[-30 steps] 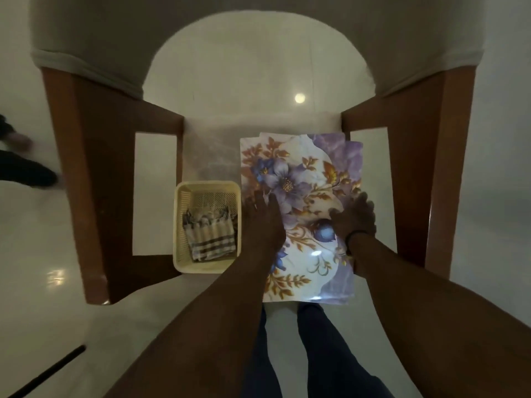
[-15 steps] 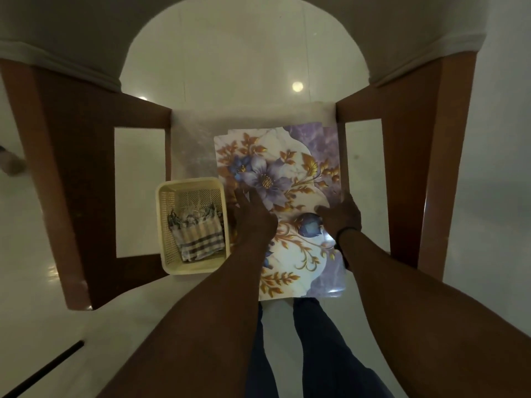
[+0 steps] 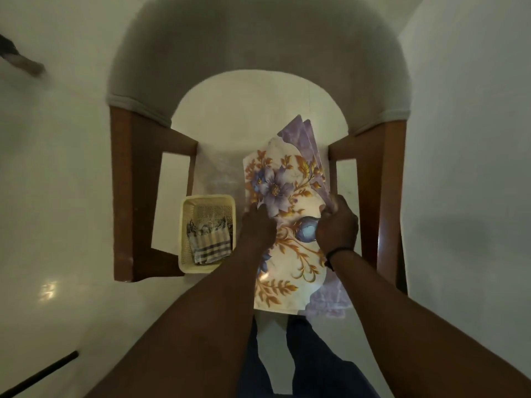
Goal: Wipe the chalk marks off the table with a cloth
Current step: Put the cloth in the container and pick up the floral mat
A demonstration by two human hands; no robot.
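Step in hand: clearing the floral mats (image 3: 283,222) off the counter (image 3: 214,175) so the marks beneath can be wiped; the cloth is not yet picked up.
Right hand (image 3: 336,225): fingers curled round the right edge of the mats, pinching several sheets together and tilting that edge up.
Left hand (image 3: 257,225): lies on the mats' left part with fingers roughly straight, steadying them; it grips nothing that I can see.
Cloth (image 3: 209,241): striped, bunched inside the cream basket (image 3: 184,234), which sits just left of the mats and touches or nearly touches the left hand.
Chalk marks: faint pale smudges on the counter beyond the basket may be them, though the dim light leaves this unsure.
Doing it well: keep the stack pinched as one so no sheet slides loose, and lift it straight up before carrying it off.
Edges: the mats overhang the counter's near edge, so a slack hold could let them slip toward the floor.
Open room: the wooden chair arm (image 3: 370,196) stands close on the mats' right; the basket blocks the left; upward and toward the person is freest.
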